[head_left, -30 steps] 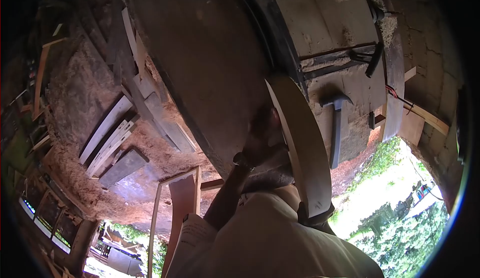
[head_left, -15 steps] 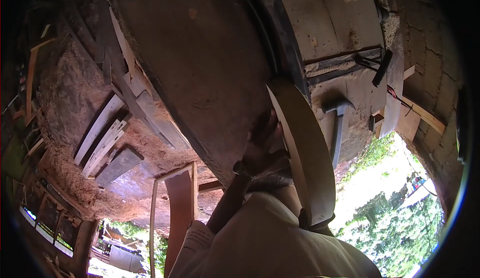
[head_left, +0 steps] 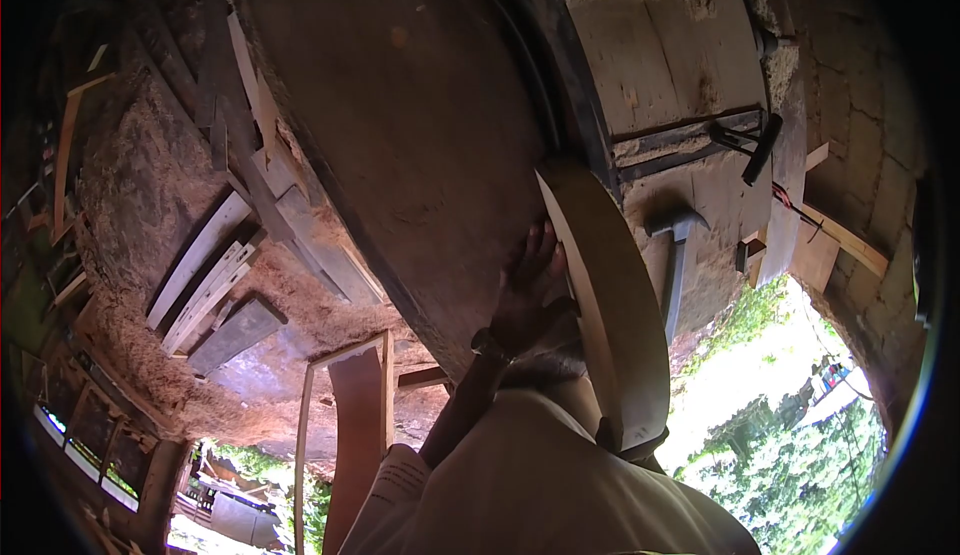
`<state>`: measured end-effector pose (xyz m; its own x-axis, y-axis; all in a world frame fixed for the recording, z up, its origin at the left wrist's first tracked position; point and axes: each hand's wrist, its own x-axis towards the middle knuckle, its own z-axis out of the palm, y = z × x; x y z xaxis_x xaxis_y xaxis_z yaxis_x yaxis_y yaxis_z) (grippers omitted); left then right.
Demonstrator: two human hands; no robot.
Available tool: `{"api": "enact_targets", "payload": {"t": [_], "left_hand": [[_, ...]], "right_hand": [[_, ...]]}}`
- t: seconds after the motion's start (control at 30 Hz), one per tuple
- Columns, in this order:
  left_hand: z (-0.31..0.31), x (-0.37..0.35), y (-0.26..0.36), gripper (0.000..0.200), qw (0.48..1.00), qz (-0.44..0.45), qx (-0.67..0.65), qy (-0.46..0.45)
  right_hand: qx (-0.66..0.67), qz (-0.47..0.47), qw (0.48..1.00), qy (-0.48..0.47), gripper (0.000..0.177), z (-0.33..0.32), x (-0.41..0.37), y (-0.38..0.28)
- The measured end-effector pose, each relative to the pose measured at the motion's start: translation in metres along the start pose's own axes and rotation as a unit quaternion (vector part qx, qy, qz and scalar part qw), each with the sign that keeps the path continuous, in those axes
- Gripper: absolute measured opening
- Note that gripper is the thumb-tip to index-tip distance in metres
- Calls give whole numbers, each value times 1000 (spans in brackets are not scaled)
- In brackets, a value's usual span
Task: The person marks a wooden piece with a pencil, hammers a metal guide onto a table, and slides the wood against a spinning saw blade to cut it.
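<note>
Resting against the left edge of one curved wooden stave (head_left: 612, 315), the left hand (head_left: 530, 285) lies flat, fingers extended and pressed close together, not gripping. The stave is pale, smooth-sawn and bowed like a wide arc, and its lower end is lost behind the beige sleeve (head_left: 400, 475) below the hand. One dark wristwatch (head_left: 487, 341) sits at the wrist. Left of and beyond the hand runs one broad, dark, rough-faced plank (head_left: 420, 125). Right of the stave, one claw hammer (head_left: 672, 255) with a dark head and handle lies on worn grey bench boards (head_left: 680, 45). One dark-handled tool (head_left: 760, 145), its type unclear, lies further out on them. Far to the hand's left, about three pale flat slats (head_left: 205, 265) lie in coarse reddish sawdust (head_left: 150, 185). Faint print on the sleeve cannot be read. The right hand is out of view.
</note>
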<state>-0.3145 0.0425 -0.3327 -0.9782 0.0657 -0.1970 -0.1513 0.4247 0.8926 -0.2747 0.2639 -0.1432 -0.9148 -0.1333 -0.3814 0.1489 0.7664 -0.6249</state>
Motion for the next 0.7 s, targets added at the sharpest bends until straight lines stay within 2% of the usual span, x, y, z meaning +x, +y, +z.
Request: {"api": "enact_targets", "payload": {"t": [0.5, 0.57, 0.67, 0.7], "left_hand": [[0, 0, -1, 104, 1000, -12, -19, -11], [2, 1, -1, 105, 1000, -6, -19, -11], [5, 0, -5, 103, 999, -17, 17, -21], [7, 1, -10, 104, 1000, 6, 21, -5]], "right_hand": [[-59, -50, 997, -23, 59, 3, -10, 3], [-80, -76, 994, -3, 59, 8, -15, 8], [9, -141, 973, 182, 66, 29, -26, 18], [-6, -130, 981, 147, 75, 25, -28, 20]]}}
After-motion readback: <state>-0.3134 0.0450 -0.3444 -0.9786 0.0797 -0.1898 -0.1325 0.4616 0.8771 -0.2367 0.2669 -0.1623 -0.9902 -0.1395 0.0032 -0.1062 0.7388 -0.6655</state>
